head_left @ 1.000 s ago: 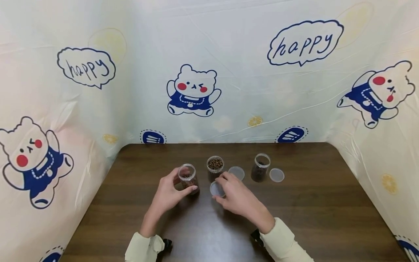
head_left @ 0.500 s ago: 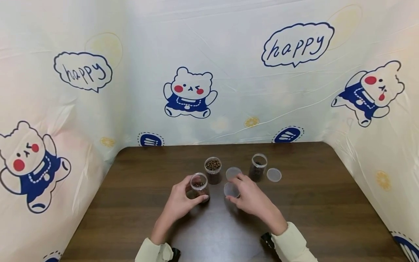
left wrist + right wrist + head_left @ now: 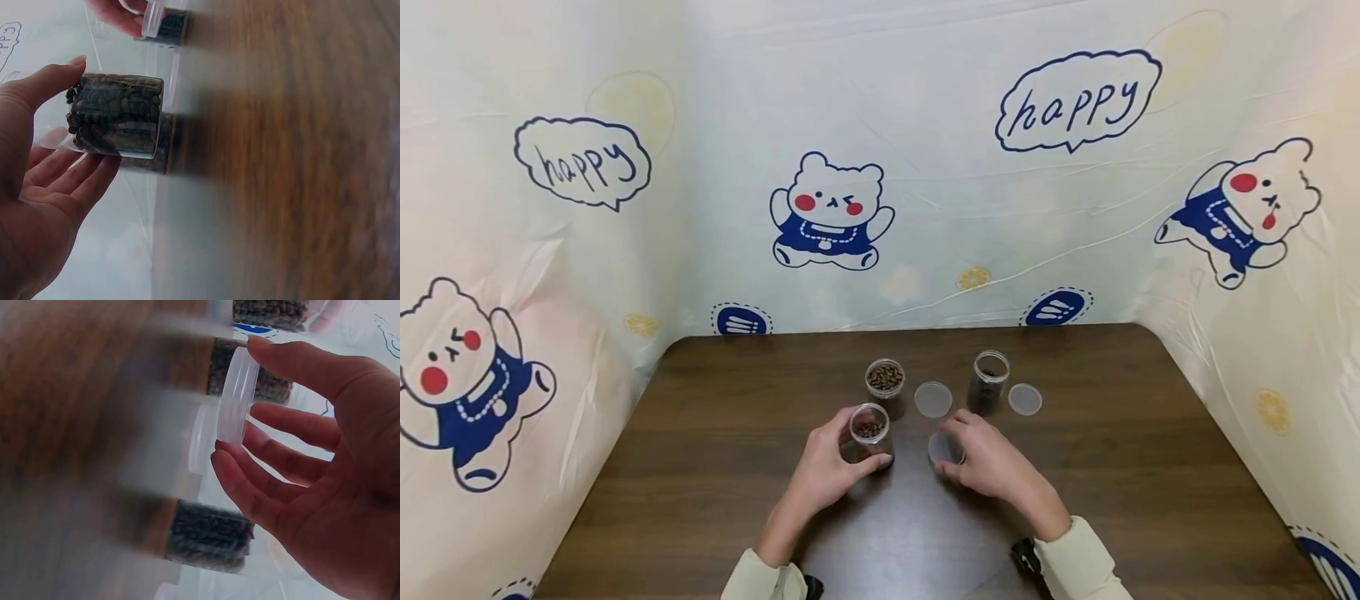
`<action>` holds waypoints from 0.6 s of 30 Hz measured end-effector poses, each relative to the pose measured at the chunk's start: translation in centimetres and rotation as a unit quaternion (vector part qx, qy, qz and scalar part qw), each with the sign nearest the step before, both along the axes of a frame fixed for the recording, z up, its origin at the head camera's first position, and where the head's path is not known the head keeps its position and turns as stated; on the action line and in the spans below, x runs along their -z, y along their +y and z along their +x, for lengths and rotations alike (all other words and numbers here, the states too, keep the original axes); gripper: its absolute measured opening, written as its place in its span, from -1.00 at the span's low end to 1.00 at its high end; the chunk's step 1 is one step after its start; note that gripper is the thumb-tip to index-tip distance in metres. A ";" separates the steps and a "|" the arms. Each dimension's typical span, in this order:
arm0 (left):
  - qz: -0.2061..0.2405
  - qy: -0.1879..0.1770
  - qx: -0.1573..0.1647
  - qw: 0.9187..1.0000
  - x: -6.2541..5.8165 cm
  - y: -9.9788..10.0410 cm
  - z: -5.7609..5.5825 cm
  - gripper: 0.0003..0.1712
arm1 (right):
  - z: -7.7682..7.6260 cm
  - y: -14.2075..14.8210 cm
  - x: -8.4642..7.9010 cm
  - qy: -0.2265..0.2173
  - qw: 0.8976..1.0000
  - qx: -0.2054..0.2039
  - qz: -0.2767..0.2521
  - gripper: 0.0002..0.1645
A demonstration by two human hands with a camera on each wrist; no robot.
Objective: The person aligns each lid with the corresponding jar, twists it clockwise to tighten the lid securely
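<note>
A clear round jar (image 3: 872, 446) of small brown beans stands open-topped near the table's middle, and my left hand (image 3: 831, 467) grips it between thumb and fingers. In the left wrist view the beans in this jar (image 3: 115, 115) fill much of it. To its right my right hand (image 3: 996, 454) pinches a round translucent lid (image 3: 943, 448) by its edge. The right wrist view has this lid (image 3: 236, 397) between thumb and fingertips, close over the table. Just behind the gripped jar stands a second lidless jar (image 3: 891, 398), full of brown beans.
A third lidless jar (image 3: 987, 387) with dark contents stands on the wooden table (image 3: 737, 408) behind my right hand. One loose lid (image 3: 933, 399) lies left of it and another lid (image 3: 1026, 399) lies right. A printed curtain (image 3: 925, 242) encloses the table's back and sides.
My left hand has moved the gripped jar to the right and nearer me. My right hand has drawn its lid to the right. The head view has shifted slightly.
</note>
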State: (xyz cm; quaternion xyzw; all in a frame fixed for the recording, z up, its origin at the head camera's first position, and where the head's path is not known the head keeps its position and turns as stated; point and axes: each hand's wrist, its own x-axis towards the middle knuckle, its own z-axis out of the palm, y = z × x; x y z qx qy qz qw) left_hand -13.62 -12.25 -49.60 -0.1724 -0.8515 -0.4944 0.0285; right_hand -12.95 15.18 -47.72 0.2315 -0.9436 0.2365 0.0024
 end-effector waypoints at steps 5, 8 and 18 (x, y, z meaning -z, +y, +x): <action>-0.006 -0.009 0.010 1.000 0.1 0.7 0.1 -0.25 | -0.1 -0.1 0.7 0.003 1.000 -0.007 0.002 -0.42; -0.006 -0.010 0.012 1.000 0.2 1.1 0.1 -0.25 | -0.3 -0.2 1.1 0.005 1.000 -0.009 0.001 -0.42; -0.007 -0.004 0.025 1.000 0.5 1.6 0.0 -0.25 | -0.7 -0.3 1.8 0.001 1.000 -0.005 0.010 -0.42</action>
